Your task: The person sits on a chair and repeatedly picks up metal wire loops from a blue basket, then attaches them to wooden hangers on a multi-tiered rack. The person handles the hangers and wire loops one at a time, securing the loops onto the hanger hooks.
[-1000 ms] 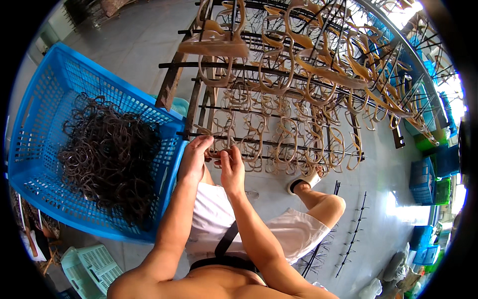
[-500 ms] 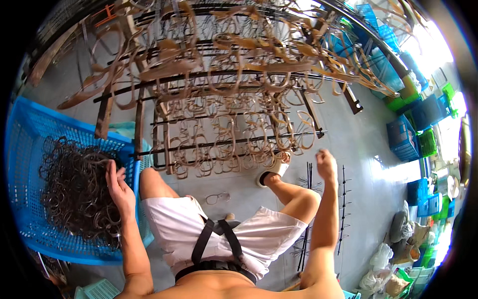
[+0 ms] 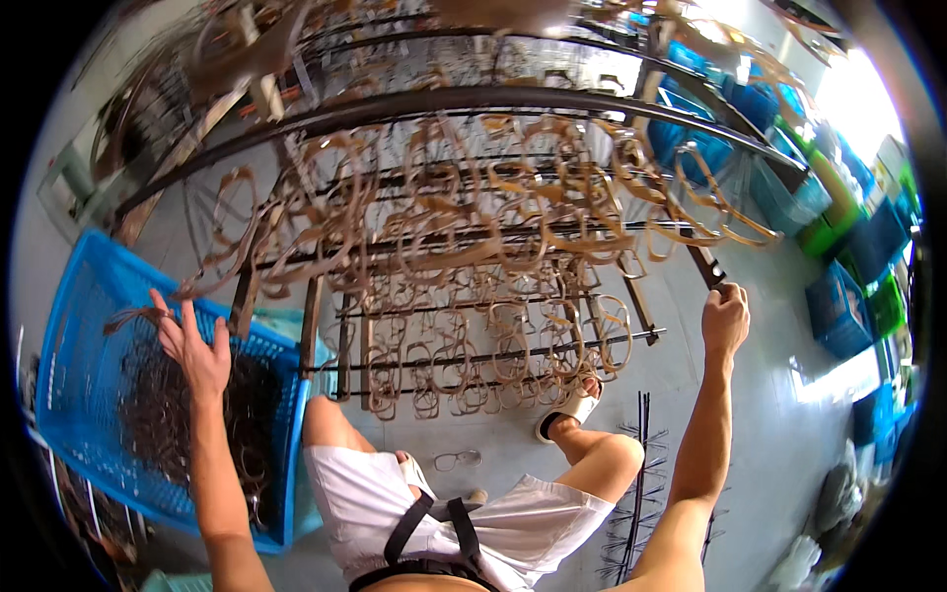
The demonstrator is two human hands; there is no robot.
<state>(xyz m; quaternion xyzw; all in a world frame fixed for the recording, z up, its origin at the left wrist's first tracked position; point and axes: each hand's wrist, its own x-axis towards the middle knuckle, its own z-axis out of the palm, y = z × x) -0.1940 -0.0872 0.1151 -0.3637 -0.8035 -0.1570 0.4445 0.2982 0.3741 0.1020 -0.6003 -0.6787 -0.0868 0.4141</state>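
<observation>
In front of me stands a rack (image 3: 434,99) of dark bars hung with many brown eyeglass frames (image 3: 513,247). My right hand (image 3: 727,321) has its fingers curled at the low end of the rack's right upright (image 3: 702,261). At my left, my left hand (image 3: 197,360) is raised over a blue plastic basket (image 3: 74,365), fingers stretched and spread. A brown strip-like piece (image 3: 133,318), apparently an eyeglass frame, is beside its fingers; how it is supported is unclear. A tangled heap of dark brown frames (image 3: 158,414) fills part of the basket.
One eyeglass frame (image 3: 457,460) lies on the grey floor between my feet. Dark rods with thin side wires (image 3: 636,493) lie by my right leg. Blue crates (image 3: 838,306) and grey and white bags (image 3: 838,493) stand along the right side.
My left hand has risen from the heap and spread its fingers. My right hand has moved right and forward to the upright's end. The view has tilted, so the rack sits lower.
</observation>
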